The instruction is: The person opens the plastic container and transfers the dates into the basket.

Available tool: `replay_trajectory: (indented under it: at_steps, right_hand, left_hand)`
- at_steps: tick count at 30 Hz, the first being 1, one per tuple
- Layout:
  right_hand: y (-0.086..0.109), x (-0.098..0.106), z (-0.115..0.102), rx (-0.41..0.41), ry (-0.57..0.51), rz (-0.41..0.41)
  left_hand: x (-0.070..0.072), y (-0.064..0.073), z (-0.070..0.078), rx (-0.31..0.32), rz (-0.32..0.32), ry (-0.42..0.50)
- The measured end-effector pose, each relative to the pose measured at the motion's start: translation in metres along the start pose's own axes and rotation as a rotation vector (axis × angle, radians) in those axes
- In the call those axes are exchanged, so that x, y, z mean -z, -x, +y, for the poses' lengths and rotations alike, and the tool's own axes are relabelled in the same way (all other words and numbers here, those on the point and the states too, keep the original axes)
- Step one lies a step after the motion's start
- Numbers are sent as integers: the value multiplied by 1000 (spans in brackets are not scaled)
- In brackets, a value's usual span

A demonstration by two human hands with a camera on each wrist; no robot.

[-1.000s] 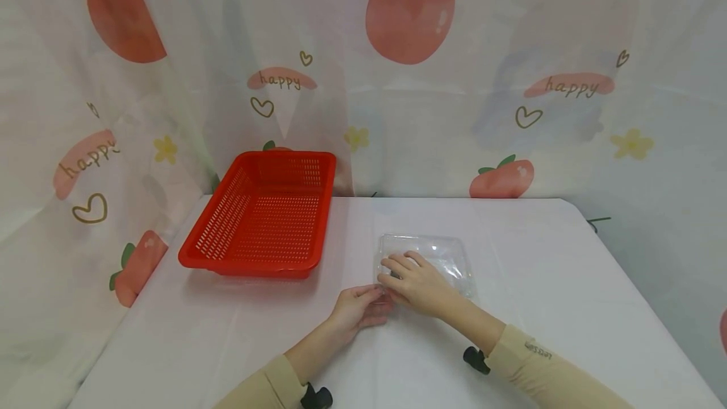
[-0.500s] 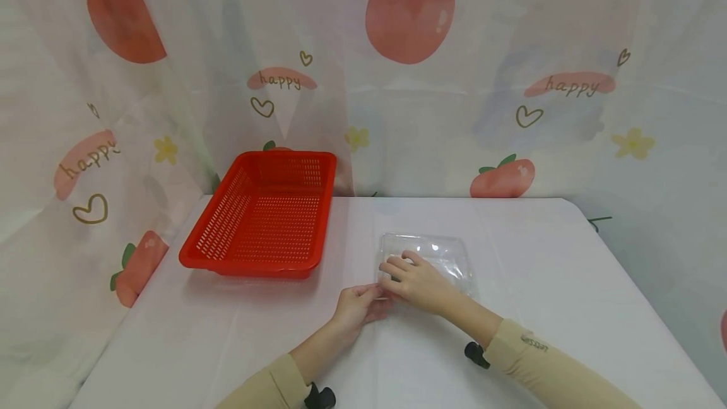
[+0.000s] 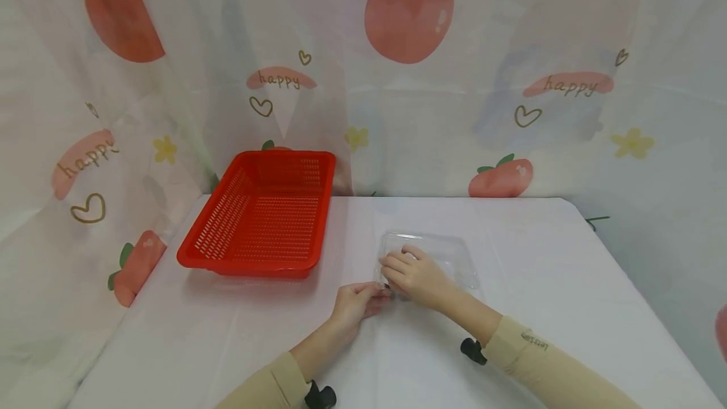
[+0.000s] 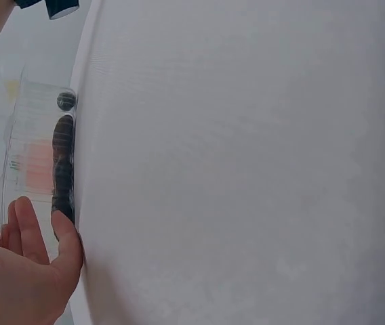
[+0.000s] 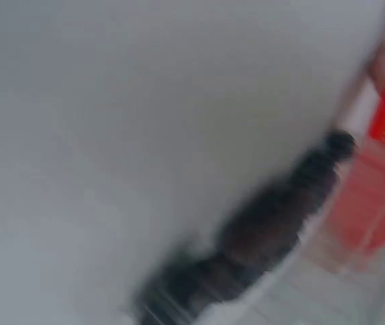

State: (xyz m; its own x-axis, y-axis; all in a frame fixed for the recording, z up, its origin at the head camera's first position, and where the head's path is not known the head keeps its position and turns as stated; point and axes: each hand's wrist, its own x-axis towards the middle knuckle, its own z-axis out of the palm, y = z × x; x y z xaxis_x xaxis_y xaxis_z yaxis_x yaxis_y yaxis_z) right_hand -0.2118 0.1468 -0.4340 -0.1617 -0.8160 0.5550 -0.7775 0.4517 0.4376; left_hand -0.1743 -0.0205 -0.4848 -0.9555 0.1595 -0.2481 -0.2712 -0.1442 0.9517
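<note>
The peach-print backdrop (image 3: pixel 409 118) stands behind the basket and runs along its left side, limiting movement there. The white table (image 3: pixel 545 289) extends from under the basket to its right; its far edge lies close to the basket's far end, while bare surface lies to the right and on the person's side.

The red perforated basket (image 3: pixel 250 266) is the reference point. A strip of open table separates it from the container.

The clear plastic container (image 3: pixel 457 250) lies on the table to the right of the basket, near its near end. Whether a lid covers it is unclear. Expect thin, light, springy walls that are smooth and easily dented; the rim and corners are likely the stiffest grip points.

The right hand (image 3: pixel 421 280) reaches over the container, at the corner nearest the basket, fingers bent; whether they hold anything cannot be told. The left hand (image 3: pixel 353 308) has its fingertips at that same corner; whether they pinch the wall cannot be told.

The dark rounded pieces (image 4: pixel 62 139), possibly fruit, lie along the container's base. They are probably light, slippery and easily bruised; grip each around its middle, gently.
</note>
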Motion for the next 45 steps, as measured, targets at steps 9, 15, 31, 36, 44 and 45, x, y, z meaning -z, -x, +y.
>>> replay_trajectory:
  at_steps: [9, 15, 31, 36, 44, 45]
  right_hand:
    - [-11, 10, 17, 0, 6, -5]
    - [-12, 14, 24, 14, 43, -36]
    - [-15, 18, 53, -56, 112, 23]
    - [-17, 17, 63, -88, 118, 43]
    - [-16, 11, 81, -167, 140, 18]
    - [-17, 9, 83, -178, 148, 16]
  left_hand:
    - [1, 1, 3, 77, -4, 37]
    - [-1, 2, 3, 118, 12, 63]
    - [-7, 12, 5, 195, 38, 164]
    - [-10, 16, 6, 192, 63, 187]
    - [-12, 18, 8, 203, 76, 185]
    - [-11, 18, 8, 201, 74, 183]
